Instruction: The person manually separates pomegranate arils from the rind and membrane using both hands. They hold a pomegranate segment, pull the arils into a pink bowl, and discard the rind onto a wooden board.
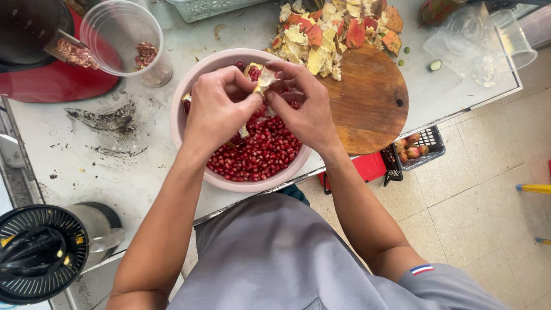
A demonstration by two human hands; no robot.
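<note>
hands over pink bowl (189,86), left hand (215,112) and right hand (307,109) both pinching pomegranate piece (265,77), rest hidden

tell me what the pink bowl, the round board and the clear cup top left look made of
Pink bowl: likely plastic, a matte, even pale pink with a thick smooth rim.
Round board: wood, with brown grain lines and a dark knot.
Clear cup: probably thin see-through plastic, faintly cloudy, with red bits showing through its wall.
</note>
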